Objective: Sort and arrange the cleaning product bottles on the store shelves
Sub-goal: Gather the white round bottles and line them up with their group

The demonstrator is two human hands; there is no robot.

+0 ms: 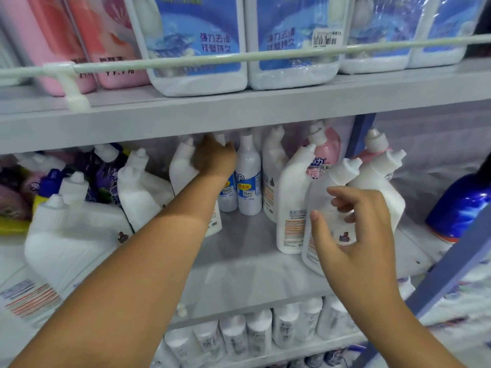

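My left hand (214,155) reaches deep into the middle shelf (239,266) and grips the neck of a white angled-neck bottle (183,168) standing at the back. My right hand (350,232) hovers with fingers spread and loosely bent in front of another white angled-neck bottle (322,208) at the shelf's right front; it holds nothing. Two slim white bottles with blue labels (248,179) stand upright just right of my left hand. More white bottles (291,197) and a pink-labelled one (325,150) cluster around the right group.
Large white and blue jugs (198,46) and pink bottles (53,43) sit on the top shelf behind a white rail (239,59). White bottles (77,235) crowd the left. A dark blue bottle (459,205) stands far right beside a blue upright (451,261). Lower shelf holds white bottles (260,333).
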